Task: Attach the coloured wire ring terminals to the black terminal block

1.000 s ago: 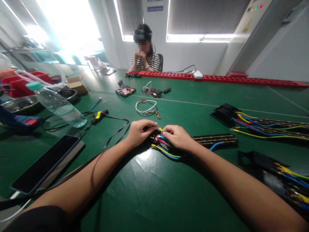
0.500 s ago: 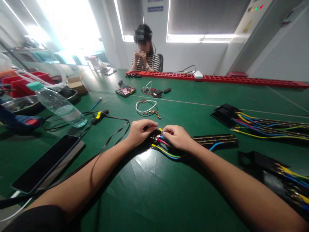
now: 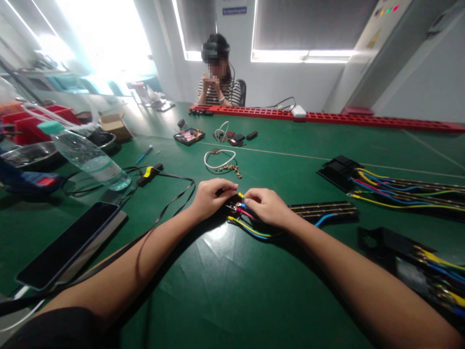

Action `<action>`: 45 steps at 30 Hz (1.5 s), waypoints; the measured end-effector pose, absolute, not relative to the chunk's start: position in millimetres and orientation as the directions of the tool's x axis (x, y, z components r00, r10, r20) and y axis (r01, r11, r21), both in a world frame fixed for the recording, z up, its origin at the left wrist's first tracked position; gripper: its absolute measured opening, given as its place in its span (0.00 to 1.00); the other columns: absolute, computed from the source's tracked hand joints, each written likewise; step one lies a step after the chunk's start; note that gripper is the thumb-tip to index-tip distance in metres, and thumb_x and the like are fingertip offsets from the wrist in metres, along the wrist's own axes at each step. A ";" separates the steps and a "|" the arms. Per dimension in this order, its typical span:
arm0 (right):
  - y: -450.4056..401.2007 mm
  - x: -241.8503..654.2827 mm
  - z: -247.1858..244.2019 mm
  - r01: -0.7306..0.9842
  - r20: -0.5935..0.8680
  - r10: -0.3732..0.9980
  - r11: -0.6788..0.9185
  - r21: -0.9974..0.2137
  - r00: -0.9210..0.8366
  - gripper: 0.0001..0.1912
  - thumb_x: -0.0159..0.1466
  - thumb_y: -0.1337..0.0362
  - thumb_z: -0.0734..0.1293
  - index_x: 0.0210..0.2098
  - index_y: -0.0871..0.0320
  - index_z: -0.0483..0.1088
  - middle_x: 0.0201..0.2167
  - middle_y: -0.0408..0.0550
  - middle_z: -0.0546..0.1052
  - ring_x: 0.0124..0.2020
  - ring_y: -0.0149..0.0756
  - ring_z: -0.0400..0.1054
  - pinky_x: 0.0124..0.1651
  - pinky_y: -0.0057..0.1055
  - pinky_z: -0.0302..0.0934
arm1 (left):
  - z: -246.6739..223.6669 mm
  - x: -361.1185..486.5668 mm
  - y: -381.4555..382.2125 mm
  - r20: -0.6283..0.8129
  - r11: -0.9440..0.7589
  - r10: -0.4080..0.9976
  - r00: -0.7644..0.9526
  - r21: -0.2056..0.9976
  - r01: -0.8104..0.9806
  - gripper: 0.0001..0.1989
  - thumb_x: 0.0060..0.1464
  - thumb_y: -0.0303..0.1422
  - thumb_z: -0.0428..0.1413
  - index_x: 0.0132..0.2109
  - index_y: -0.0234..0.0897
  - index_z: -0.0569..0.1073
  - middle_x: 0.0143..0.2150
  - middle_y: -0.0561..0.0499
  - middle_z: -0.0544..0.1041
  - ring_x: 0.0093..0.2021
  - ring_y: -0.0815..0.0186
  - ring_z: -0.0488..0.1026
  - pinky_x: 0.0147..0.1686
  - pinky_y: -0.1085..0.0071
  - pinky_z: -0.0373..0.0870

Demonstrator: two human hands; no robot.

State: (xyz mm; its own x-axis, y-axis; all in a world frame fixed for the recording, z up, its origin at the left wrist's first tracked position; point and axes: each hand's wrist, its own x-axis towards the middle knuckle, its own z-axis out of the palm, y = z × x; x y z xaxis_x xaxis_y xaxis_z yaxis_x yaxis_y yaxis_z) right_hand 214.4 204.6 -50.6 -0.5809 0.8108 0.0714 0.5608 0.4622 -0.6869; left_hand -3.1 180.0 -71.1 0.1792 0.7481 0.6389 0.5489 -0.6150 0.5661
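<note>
A black strip fitted with brass rails [image 3: 323, 210] and coloured wires lies in front of me, its left end under my hands. My left hand [image 3: 213, 199] curls over that end, thumb and fingers closed; what the fingertips grip is hidden. Beside it, my right hand [image 3: 268, 206] pinches a wire with a yellow end [image 3: 241, 195], held just above the strip's metal contacts. Below my right hand run a red wire [image 3: 246, 212] and a yellow-green wire [image 3: 250, 229]. Several small brass screws [image 3: 232, 168] are scattered just beyond my hands.
More wired black strips [image 3: 341, 172] lie at the right. At the left are a water bottle [image 3: 90, 160], a phone [image 3: 69, 245], a black cable [image 3: 174, 179] and a blue tool [image 3: 32, 186]. A long red rack [image 3: 327, 118] spans the far side, where another person [image 3: 218, 89] sits.
My hands keep almost the same position on the strip and the yellow-ended wire. The view has shifted very slightly.
</note>
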 end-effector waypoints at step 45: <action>205.2 214.8 -49.5 0.525 0.065 0.802 0.447 -0.724 -0.594 0.10 0.64 0.64 0.64 0.36 0.58 0.77 0.32 0.44 0.79 0.33 0.31 0.68 0.35 0.26 0.54 | -69.3 -3.2 175.4 0.643 -0.673 0.706 0.295 0.482 0.561 0.06 0.63 0.32 0.56 0.43 0.37 0.78 0.41 0.47 0.82 0.42 0.63 0.78 0.45 0.66 0.73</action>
State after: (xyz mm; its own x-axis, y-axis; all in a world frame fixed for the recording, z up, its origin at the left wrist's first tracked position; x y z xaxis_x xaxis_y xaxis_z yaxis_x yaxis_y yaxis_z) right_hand 214.8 205.2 -49.5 -0.5939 0.8020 0.0646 0.5247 0.4470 -0.7245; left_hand -3.2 175.4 -69.3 0.2950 0.7064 0.6434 0.5607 -0.6732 0.4821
